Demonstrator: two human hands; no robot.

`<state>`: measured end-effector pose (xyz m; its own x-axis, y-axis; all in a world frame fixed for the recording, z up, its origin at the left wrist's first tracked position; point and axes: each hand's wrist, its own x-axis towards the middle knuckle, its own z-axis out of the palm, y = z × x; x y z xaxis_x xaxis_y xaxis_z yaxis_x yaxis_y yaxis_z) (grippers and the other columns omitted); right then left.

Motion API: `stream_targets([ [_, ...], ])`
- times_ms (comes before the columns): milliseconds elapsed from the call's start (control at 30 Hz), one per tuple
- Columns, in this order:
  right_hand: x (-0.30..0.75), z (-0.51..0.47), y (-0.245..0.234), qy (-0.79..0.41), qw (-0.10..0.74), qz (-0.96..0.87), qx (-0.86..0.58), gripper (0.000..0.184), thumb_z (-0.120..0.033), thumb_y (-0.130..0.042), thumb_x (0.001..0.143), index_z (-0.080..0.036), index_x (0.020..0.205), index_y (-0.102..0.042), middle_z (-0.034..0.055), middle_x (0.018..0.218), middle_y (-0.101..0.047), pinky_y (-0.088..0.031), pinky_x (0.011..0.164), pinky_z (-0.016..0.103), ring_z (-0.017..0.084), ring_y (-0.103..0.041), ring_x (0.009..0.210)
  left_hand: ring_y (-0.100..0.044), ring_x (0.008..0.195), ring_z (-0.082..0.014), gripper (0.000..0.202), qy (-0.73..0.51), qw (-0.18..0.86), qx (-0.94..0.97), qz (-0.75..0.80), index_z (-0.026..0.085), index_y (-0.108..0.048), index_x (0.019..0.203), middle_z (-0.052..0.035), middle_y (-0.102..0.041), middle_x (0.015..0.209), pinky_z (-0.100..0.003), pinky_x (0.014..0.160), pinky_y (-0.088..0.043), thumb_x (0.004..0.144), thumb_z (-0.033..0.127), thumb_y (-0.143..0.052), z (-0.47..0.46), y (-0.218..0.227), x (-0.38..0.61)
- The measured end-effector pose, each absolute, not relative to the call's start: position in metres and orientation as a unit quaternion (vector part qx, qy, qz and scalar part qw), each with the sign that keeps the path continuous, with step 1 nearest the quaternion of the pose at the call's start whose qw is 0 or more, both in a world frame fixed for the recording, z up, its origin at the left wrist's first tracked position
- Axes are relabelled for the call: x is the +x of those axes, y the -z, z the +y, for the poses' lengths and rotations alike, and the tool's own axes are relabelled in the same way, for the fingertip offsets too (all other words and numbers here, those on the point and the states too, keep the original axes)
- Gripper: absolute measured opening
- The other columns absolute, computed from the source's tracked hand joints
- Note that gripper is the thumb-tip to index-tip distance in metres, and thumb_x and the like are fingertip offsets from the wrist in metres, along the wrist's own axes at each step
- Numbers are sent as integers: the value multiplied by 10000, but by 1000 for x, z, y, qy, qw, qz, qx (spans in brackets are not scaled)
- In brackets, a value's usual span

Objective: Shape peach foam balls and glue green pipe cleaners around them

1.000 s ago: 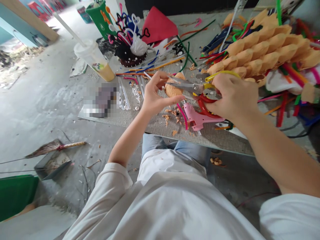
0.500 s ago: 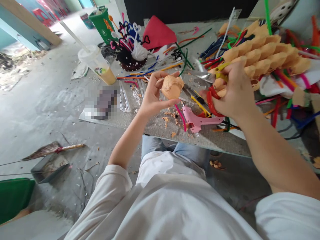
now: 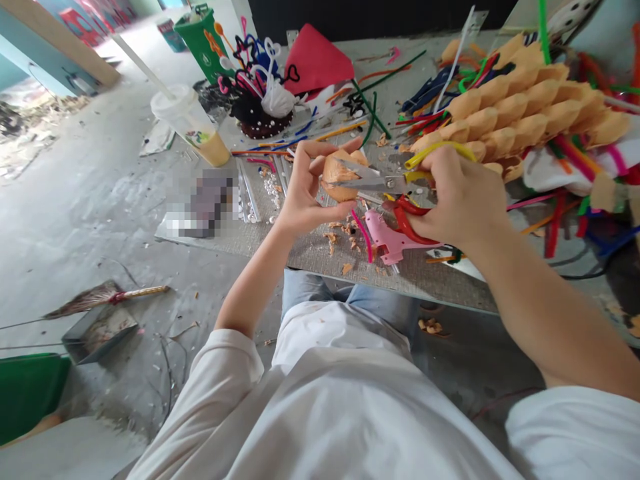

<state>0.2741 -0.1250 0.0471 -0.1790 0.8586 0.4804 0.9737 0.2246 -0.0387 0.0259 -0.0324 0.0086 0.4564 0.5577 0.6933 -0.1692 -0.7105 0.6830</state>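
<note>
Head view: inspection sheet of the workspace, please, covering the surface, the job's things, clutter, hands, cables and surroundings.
Surface: woven grey mat, strewn with orange shavings.
Job's things: steel scissors, blades against an orange foam lump.
Hands: left hand grips the lump; right hand holds the scissors by their yellow handle.
Clutter: pink glue gun, pipe cleaners, stacked orange foam cones.
Cables: dark wire right of the mat.
Surroundings: concrete floor, broom, dustpan, green bin.
</note>
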Motion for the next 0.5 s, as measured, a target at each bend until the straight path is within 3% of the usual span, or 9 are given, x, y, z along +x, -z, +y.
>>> stream_targets([
  [233, 267, -131, -52, 104, 127, -736, -657, 689, -788, -449, 846, -186, 1180, -487, 145, 964, -692, -386, 653, 358, 305, -680, 874, -661, 1358, -348, 873, -517, 326, 784, 111, 337, -429, 1296, -62, -685, 1361, -519, 1035, -598, 623, 554, -941, -27, -2, 24],
  [500, 263, -131, -51, 169, 134, -746, -631, 483, -635, -511, 874, -192, 1066, -512, 107, 856, -698, -298, 630, 302, 286, -674, 773, -714, 1270, -303, 884, -548, 282, 781, 103, 351, -426, 1306, -41, -715, 1304, -446, 943, -628, 615, 514, -953, -24, 4, 25],
])
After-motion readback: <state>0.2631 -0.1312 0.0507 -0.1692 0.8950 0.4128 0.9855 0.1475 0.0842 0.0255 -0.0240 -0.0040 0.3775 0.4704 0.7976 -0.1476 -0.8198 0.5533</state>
